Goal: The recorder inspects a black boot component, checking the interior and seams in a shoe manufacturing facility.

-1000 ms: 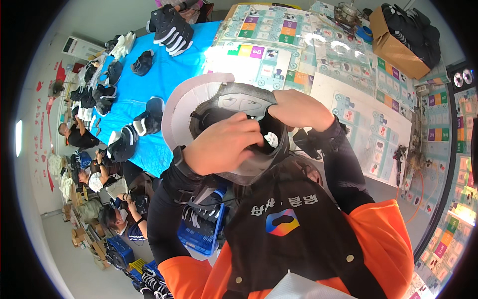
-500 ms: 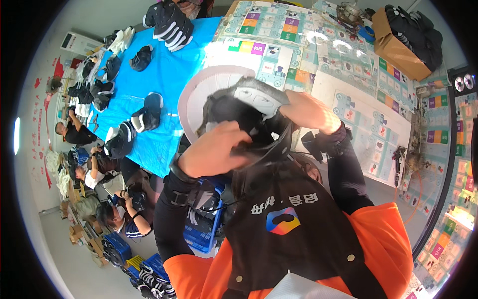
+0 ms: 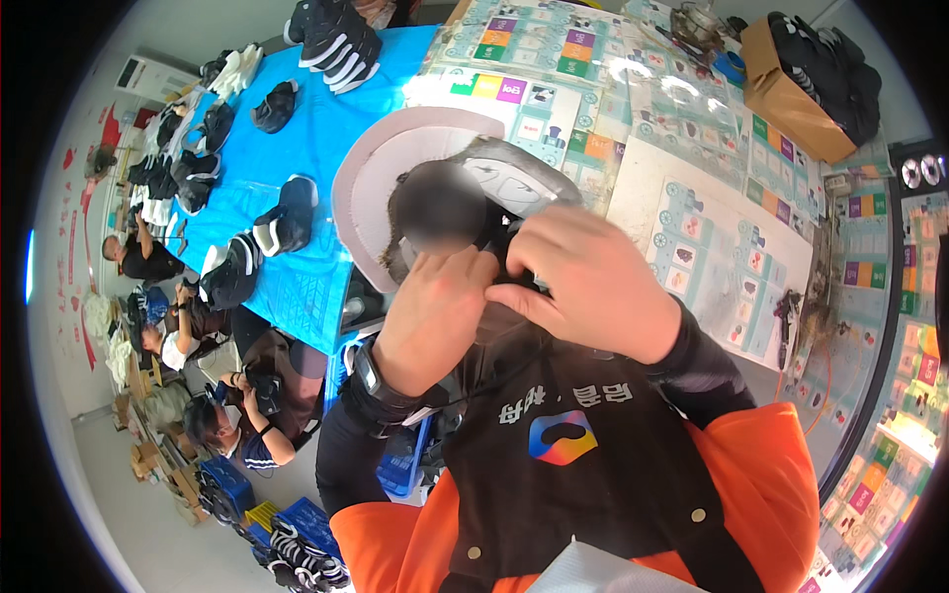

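Close in front of my chest I hold a shoe with a grey and black upper (image 3: 524, 178) and a pale pinkish sole (image 3: 386, 163) that faces up and to the left. My left hand (image 3: 435, 316) grips the shoe from below at its opening, with a black watch on the wrist. On the shoe's right side, my right hand (image 3: 593, 287) closes over it with the fingers curled onto the black inner part. Both hands touch each other at the shoe. The inside of the shoe is partly hidden by my fingers.
Behind the shoe lies a table with a blue cover (image 3: 326, 128) bearing several black shoes (image 3: 282, 222). Printed colour sheets (image 3: 722, 257) cover the table's right part. A cardboard box (image 3: 781, 89) with black shoes stands at the back right. People (image 3: 237, 415) sit at the left, near blue crates (image 3: 297, 519).
The shoe has turned, so more of its pale sole shows. My right hand has slid down from the shoe's top right onto its front. My left hand has moved lower.
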Demonstrator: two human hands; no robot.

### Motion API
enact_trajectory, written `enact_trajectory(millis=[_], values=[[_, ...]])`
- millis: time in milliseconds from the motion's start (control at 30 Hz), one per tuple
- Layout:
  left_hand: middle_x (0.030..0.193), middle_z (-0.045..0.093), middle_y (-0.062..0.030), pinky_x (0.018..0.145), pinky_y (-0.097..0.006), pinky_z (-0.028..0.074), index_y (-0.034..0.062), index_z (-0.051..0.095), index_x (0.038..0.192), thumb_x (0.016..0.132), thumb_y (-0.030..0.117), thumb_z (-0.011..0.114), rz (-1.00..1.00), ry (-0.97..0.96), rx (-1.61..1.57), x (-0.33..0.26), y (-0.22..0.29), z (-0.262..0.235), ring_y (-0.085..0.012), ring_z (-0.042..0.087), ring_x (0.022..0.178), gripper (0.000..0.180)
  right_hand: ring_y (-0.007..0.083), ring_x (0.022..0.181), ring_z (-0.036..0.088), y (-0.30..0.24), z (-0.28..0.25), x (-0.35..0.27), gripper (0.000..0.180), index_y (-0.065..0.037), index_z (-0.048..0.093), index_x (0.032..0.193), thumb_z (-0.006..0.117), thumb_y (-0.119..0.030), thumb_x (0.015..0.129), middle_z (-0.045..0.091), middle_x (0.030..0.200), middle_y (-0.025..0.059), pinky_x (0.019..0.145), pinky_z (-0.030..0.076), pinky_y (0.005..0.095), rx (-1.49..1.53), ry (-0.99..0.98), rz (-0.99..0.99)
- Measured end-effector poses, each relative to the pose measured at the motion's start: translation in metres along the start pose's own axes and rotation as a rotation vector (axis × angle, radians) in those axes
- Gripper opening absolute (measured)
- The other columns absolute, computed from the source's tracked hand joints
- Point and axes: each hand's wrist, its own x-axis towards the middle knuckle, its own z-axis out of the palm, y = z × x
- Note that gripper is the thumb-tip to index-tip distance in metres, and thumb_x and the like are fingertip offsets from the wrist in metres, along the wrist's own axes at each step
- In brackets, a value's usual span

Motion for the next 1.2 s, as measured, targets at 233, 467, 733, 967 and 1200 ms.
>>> enact_trajectory(millis=[233,467,733,967,1200], values=[[0.091,0.061,-0.0113,0.08,-0.045,0.048,0.0036,0.058,0.094,0.075,0.001,0.079,-0.022,-0.006,-0.077,-0.007,0.014,-0.007,-0.0337,0.06,0.091,0.028,0.0381,0.071,0.066,0.014,0.021,0.015,0.027,-0.003,0.067,0.076,0.077,-0.028,0.081,0.067,0.074,0.0168,0.066,0.051,0.0476,-0.091,-0.543,0.027],[0.087,0.059,-0.0107,0.078,-0.046,0.049,0.005,0.066,0.099,0.077,0.0,0.076,-0.231,0.068,-0.246,-0.028,-0.005,-0.024,-0.0342,0.061,0.089,0.025,0.0327,0.079,0.063,0.018,0.01,-0.003,0.013,-0.005,0.072,0.084,0.074,-0.017,0.087,0.063,0.077,0.0105,0.07,0.049,0.0431,0.289,-0.196,0.035],[0.097,0.063,-0.0061,0.09,-0.041,0.047,0.0079,0.075,0.114,0.079,0.0,0.075,0.002,-0.108,-0.489,-0.01,-0.026,-0.04,-0.029,0.06,0.099,0.037,0.0333,0.078,0.063,0.011,0.002,0.002,0.014,-0.003,0.073,0.089,0.075,-0.018,0.091,0.064,0.078,0.0125,0.07,0.048,0.0424,0.363,-0.277,0.046],[0.088,0.071,0.003,0.09,-0.036,0.037,0.012,0.078,0.103,0.082,0.021,0.082,0.04,-0.207,-0.446,-0.007,-0.015,-0.029,-0.0205,0.057,0.094,0.023,0.0358,0.079,0.069,0.01,-0.016,0.005,0.025,-0.001,0.073,0.095,0.072,-0.026,0.093,0.072,0.081,0.0153,0.07,0.052,0.043,0.44,-0.547,0.195],[0.078,0.069,0.0016,0.085,-0.037,0.037,0.0133,0.08,0.104,0.084,0.016,0.081,-0.014,-0.221,-0.515,-0.008,-0.002,-0.023,-0.0192,0.055,0.08,0.021,0.0341,0.088,0.072,0.021,-0.046,-0.007,0.039,0.0,0.067,0.113,0.076,-0.032,0.092,0.077,0.094,0.0148,0.074,0.054,0.0407,0.623,-0.735,0.268]])
